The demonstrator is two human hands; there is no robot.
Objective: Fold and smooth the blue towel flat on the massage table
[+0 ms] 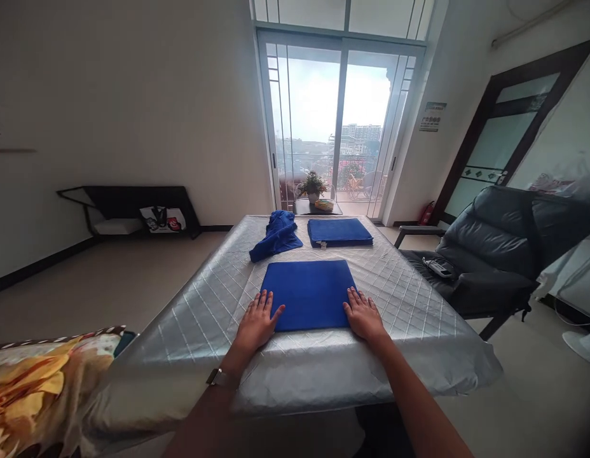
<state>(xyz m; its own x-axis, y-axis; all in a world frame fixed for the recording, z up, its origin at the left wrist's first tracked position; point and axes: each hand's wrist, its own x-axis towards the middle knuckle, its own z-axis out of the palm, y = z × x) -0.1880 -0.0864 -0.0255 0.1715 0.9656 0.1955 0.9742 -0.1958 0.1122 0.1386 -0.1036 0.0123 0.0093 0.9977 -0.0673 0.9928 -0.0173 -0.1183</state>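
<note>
A blue cloth (310, 294), folded into a flat rectangle, lies on the silver quilted tablecloth (414, 312) in front of me. My left hand (259, 319) rests flat on its left edge near the front corner, fingers spread. Over its right edge lies my right hand (364, 313), fingers stretched out too. Neither hand grips anything. Behind the folded cloth, a crumpled blue cloth (278, 235) sits to the left. A stack of folded blue cloths (340, 231) with a small white tag lies to the right.
A dark reclining armchair (490, 242) stands close to the table's right side, with a small device on it. Beyond the far edge are a potted plant (313, 184) and a sliding glass door (343, 127). Patterned fabric (51, 388) lies at the lower left.
</note>
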